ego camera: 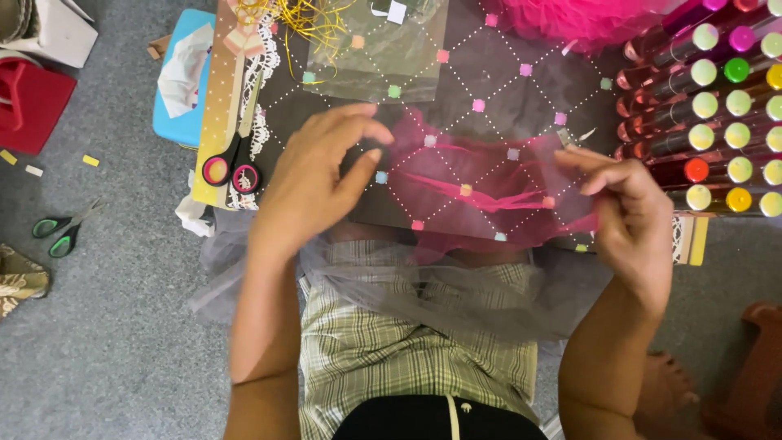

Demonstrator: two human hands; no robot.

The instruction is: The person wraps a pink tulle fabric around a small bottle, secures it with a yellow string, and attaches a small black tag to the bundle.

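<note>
Now I have both hands on a sheer pink net piece (481, 191), stretched over the dotted black board (521, 90): my left hand (314, 183) pinches its left edge, my right hand (627, 208) pinches the right. Pink-handled scissors (236, 155) lie just left.

A: What does the figure show?
B: Pink tulle (481, 191), sheer and crumpled, stretched flat between the left hand (314, 183) and right hand (627, 204).

A: Where does it lie?
B: Over a black dotted board (489, 81), whose small coloured squares show through. Each hand pinches one edge with its fingertips.
</note>
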